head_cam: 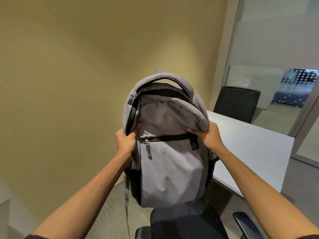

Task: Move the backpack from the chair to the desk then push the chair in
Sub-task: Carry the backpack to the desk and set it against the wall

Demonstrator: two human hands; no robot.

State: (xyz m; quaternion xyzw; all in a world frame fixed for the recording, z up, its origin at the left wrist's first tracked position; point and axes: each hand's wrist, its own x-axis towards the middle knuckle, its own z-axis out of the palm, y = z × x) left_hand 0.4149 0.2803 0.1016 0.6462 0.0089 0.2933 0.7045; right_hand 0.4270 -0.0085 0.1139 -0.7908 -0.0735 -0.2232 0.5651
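Note:
A grey backpack with black zips stands upright in the middle of the view, its bottom at the front edge of a black chair seat. My left hand grips its left side near the upper zip. My right hand grips its right side at the same height. The white desk lies to the right, behind the backpack. Whether the backpack rests on the seat or hangs just above it I cannot tell.
A second black chair stands at the desk's far side. The near chair's armrest is at lower right. A tan wall fills the left and back. Glass partitions run along the right. Grey carpet lies below.

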